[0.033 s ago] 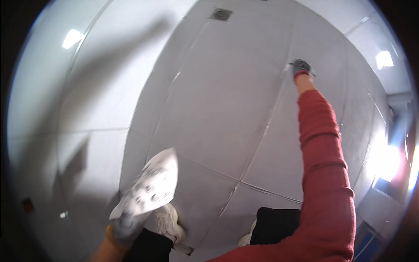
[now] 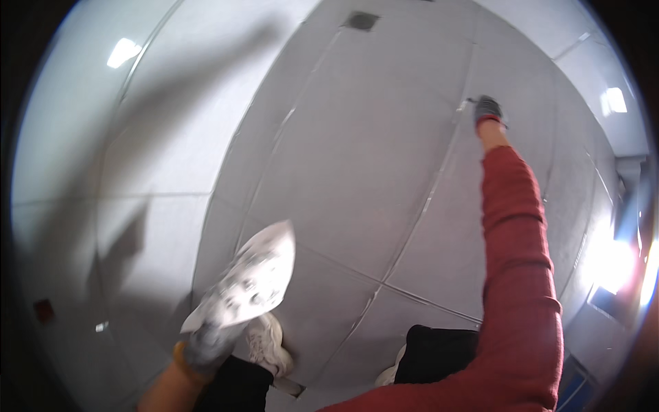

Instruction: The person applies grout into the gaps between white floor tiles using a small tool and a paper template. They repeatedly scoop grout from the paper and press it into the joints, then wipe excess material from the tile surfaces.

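Note:
Near my body at the lower left, my left hand (image 2: 209,345), in a grey glove with a yellow cuff, grips the lower end of a flat white piece (image 2: 264,264). This piece is pointed at its top, held tilted, and spotted with grey lumps and smears. My right arm, in a red sleeve, stretches far forward over the tiles. At its end my right hand (image 2: 489,110), in a grey glove with a red cuff, is closed beside a tile joint (image 2: 439,172). A small dark tip sticks out from its left side; what it belongs to cannot be made out.
Large grey floor tiles (image 2: 357,137) with shiny joints spread ahead, with a square drain (image 2: 362,20) at the far end. A pale tiled wall (image 2: 165,158) with shadows rises at left. Bright light (image 2: 614,264) glares at right. My white shoe (image 2: 268,347) stands beside the left hand.
The whole view has shifted slightly, so the floor, wall and both hands appear a little farther right. Both hands keep their hold.

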Tool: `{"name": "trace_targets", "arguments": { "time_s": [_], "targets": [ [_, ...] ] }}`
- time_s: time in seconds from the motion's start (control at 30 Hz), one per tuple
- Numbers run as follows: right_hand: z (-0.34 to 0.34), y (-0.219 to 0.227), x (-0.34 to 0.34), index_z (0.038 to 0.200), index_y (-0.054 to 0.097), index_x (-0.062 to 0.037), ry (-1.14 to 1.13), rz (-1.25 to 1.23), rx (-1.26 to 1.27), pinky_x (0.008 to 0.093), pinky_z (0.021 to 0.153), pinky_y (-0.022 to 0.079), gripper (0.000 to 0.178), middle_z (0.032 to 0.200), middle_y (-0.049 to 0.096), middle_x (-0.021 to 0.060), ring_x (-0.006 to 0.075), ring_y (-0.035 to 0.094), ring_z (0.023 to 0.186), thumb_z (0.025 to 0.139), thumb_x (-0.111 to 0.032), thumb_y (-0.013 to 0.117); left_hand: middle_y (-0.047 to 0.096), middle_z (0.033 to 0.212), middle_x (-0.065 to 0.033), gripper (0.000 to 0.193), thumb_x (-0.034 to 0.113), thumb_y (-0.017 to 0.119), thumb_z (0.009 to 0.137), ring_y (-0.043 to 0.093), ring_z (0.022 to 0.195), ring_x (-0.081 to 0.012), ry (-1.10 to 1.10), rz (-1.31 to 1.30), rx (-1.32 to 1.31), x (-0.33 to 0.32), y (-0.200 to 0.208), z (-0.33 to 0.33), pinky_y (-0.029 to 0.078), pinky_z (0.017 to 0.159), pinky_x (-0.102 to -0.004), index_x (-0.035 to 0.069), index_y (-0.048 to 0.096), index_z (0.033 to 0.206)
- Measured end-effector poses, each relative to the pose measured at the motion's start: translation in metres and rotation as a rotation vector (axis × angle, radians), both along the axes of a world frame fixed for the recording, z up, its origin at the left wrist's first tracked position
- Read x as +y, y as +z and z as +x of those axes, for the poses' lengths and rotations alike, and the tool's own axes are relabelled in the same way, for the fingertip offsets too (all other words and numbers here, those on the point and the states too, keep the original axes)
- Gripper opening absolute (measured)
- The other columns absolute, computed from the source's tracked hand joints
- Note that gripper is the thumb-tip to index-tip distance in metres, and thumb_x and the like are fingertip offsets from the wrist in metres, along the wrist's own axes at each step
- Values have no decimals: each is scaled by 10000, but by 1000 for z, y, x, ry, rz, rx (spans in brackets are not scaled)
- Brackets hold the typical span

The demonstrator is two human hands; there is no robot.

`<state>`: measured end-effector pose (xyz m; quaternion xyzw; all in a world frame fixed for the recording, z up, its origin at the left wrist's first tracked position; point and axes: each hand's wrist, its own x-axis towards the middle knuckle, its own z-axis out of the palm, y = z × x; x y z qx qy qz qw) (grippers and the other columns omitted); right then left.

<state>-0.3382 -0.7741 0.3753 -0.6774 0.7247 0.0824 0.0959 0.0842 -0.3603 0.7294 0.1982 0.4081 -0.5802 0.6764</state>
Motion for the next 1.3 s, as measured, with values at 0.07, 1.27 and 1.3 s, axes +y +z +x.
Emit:
{"name": "trace_targets", "arguments": {
  "time_s": [0.07,1.27,1.3],
  "targets": [
    [-14,17,0,950,684,-73,-228,-68,-88,431,764,515,385,947,664,180,337,644,913,819,-424,599,346,1418,-144,685,478,476,910,332,1320,-269,-112,-65,-161,-21,-7,-18,285,1091,-416,3,310,1376],
    [127,252,330,766,570,-82,-338,1444,-1495,184,365,342,460,593,529,9,59,453,439,880,-527,540,508,1016,-90,824,715,288,862,485,910,-194,-542,-315,-1036,-14,-115,-156,417,812,-314,10,398,1273],
    [126,252,331,761,569,-86,-331,1449,-1490,183,364,340,455,591,526,7,57,453,440,882,-524,539,500,1088,-95,804,695,300,875,478,972,-197,-552,-242,-1079,-13,-116,-157,405,865,-316,11,385,1291]
  ]
}}
